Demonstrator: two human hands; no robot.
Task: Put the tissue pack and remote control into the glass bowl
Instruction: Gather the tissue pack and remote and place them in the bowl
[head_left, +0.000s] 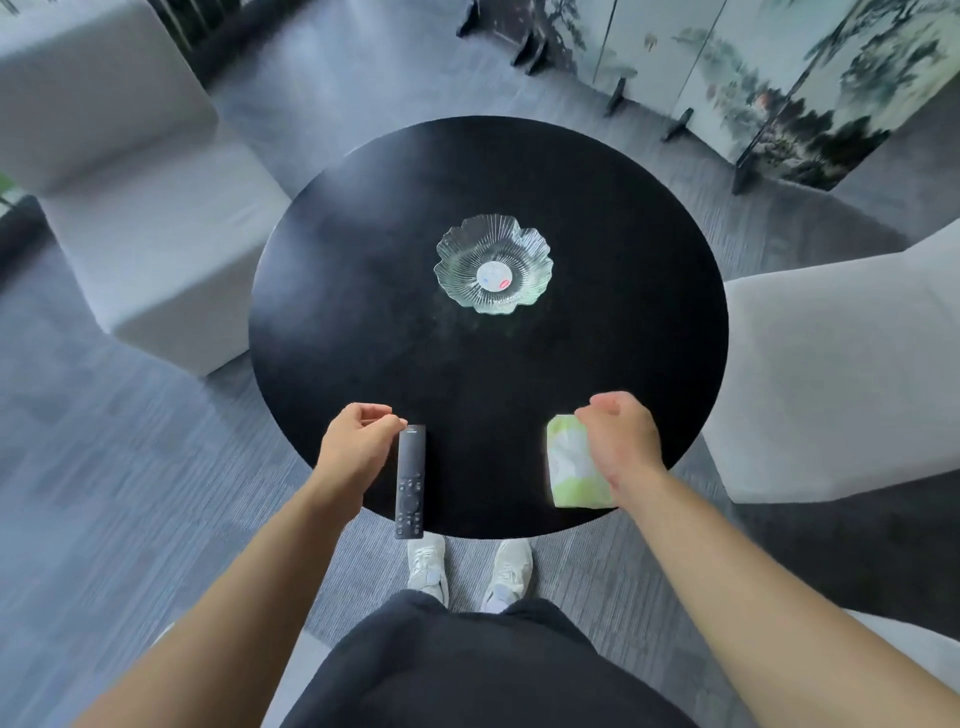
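A clear glass bowl (493, 265) with a wavy rim stands empty near the middle of the round black table (363, 260). A black remote control (410, 480) lies flat at the near edge, its near end just past the rim. My left hand (356, 441) is beside the remote's far end with its fingers curled, the fingertips touching that end. A green and white tissue pack (571, 465) lies at the near right edge. My right hand (621, 439) is over the pack's right side, fingers bent down at its far corner, hiding that edge.
Light grey seats stand to the left (130, 208) and right (841, 374) of the table. A painted folding screen (753, 78) stands at the back right. My feet (467, 571) are on grey carpet just under the table's near edge.
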